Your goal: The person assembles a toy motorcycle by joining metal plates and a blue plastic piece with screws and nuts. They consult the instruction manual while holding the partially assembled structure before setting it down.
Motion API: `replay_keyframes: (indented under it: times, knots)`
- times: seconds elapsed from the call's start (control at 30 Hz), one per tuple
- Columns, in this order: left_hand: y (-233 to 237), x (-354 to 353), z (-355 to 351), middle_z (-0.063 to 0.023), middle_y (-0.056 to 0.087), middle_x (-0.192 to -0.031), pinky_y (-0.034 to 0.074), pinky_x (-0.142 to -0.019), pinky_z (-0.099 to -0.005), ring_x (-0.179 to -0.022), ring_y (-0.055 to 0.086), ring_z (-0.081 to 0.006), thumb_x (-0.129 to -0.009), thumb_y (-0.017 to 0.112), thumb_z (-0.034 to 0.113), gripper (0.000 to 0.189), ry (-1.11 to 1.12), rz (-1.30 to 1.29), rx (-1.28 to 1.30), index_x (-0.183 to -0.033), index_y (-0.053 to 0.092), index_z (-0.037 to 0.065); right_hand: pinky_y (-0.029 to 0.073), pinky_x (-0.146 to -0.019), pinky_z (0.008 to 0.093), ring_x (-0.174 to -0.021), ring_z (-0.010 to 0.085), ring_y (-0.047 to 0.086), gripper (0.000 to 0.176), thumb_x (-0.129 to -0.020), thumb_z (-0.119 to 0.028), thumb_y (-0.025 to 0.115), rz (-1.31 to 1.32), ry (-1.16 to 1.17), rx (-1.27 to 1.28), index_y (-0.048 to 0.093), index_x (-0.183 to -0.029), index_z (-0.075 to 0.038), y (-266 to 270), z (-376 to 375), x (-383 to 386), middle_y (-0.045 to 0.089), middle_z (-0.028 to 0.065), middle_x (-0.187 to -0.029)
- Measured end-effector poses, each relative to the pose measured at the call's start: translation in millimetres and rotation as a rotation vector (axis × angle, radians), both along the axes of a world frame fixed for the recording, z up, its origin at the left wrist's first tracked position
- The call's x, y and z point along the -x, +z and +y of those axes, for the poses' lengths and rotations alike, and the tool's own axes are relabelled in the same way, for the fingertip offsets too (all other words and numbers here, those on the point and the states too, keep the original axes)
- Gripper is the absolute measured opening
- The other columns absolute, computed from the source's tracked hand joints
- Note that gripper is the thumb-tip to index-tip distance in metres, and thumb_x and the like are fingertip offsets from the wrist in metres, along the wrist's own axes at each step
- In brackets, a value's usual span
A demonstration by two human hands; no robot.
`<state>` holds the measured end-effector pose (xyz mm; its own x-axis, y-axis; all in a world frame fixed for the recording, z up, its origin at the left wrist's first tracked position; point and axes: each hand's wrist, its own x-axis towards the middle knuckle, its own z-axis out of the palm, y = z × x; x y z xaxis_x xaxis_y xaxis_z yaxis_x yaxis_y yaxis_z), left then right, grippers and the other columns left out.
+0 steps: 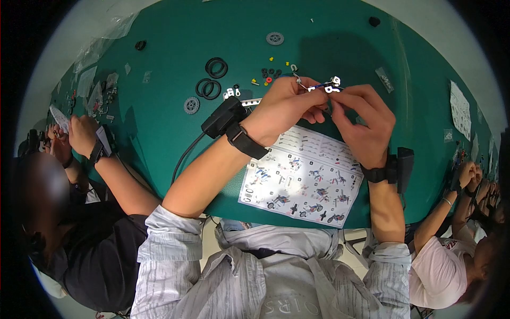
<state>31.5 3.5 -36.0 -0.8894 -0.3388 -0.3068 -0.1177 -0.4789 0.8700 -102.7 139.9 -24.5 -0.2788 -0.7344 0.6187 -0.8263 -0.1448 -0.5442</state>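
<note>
Above the upper part of the instruction sheet (297, 183), my left hand (291, 101) and my right hand (365, 119) meet with fingers pinched together. Between them is a small metal model assembly (333, 85) with white-silver brackets and a dark blue part. A thin bent silver piece (298, 78) sticks out past my left fingers. My fingertips hide the lower side of the assembly, so the exact joint they grip does not show. Beside my left wrist lies a perforated white strip (251, 102).
Black rubber rings (208, 88), a grey spoked wheel (192, 105) and another grey wheel (275, 38) lie left and ahead. Small yellow and black pieces (270, 73) are scattered near my left hand. A small clear bag (384, 80) lies right. Other people work at both sides.
</note>
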Motion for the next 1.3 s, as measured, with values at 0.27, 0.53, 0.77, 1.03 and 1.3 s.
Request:
replay_keyframes:
  times: [0.27, 0.53, 0.77, 1.03, 1.3]
  knots:
    - [-2.9, 0.7, 2.8, -0.0048, 0.069, -0.09, 0.054, -0.069, -0.0242, -0.072, 0.066, -0.0103, -0.097, 0.064, 0.013, 0.019, 0.024, 0.004, 0.034, -0.108, 0.067, -0.002, 0.057, -0.063, 0.0261, -0.072, 0.0162, 0.069, 0.018, -0.077, 0.007, 0.076, -0.217, -0.037, -0.035, 0.072, -0.093, 0.0, -1.7, -1.4, -4.2, 0.069, 0.0085, -0.087]
    - [-4.0, 1.8, 5.4, -0.0057, 0.069, -0.088, 0.055, -0.066, -0.0249, -0.07, 0.066, -0.0108, -0.097, 0.064, 0.012, 0.019, 0.029, -0.003, 0.093, -0.108, 0.066, -0.004, 0.055, -0.061, 0.0257, -0.069, 0.0147, 0.067, 0.018, -0.074, 0.005, 0.077, -0.161, -0.086, -0.037, 0.072, -0.091, -0.001, -5.5, 0.7, -3.7, 0.069, 0.0075, -0.086]
    - [-2.4, 1.3, 5.5, -0.0067, 0.069, -0.088, 0.055, -0.066, -0.0255, -0.07, 0.066, -0.0123, -0.096, 0.062, 0.01, 0.018, 0.021, -0.005, 0.068, -0.106, 0.065, -0.005, 0.055, -0.06, 0.0303, -0.072, 0.0216, 0.068, 0.022, -0.07, 0.005, 0.077, 0.107, -0.071, 0.052, 0.072, -0.09, -0.003, -3.7, 1.2, 2.3, 0.068, 0.0086, -0.086]
    - [-2.0, 0.9, 2.8, -0.0073, 0.069, -0.089, 0.055, -0.067, -0.0254, -0.07, 0.066, -0.0127, -0.097, 0.062, 0.011, 0.019, 0.009, -0.017, 0.069, -0.107, 0.065, -0.005, 0.055, -0.06, 0.0299, -0.074, 0.0222, 0.068, 0.023, -0.071, 0.006, 0.077, 0.158, -0.007, 0.019, 0.072, -0.091, -0.003, -1.2, 1.2, 5.6, 0.067, 0.0086, -0.086]
    - [-0.4, 1.3, 4.6, -0.0065, 0.069, -0.087, 0.055, -0.065, -0.0245, -0.07, 0.066, -0.0111, -0.097, 0.064, 0.012, 0.02, 0.024, -0.014, 0.097, -0.108, 0.064, -0.004, 0.053, -0.062, 0.024, -0.071, 0.0127, 0.065, 0.014, -0.078, 0.005, 0.076, -0.262, -0.022, -0.061, 0.072, -0.09, -0.001, -5.6, -1.1, 2.3, 0.067, 0.0062, -0.087]
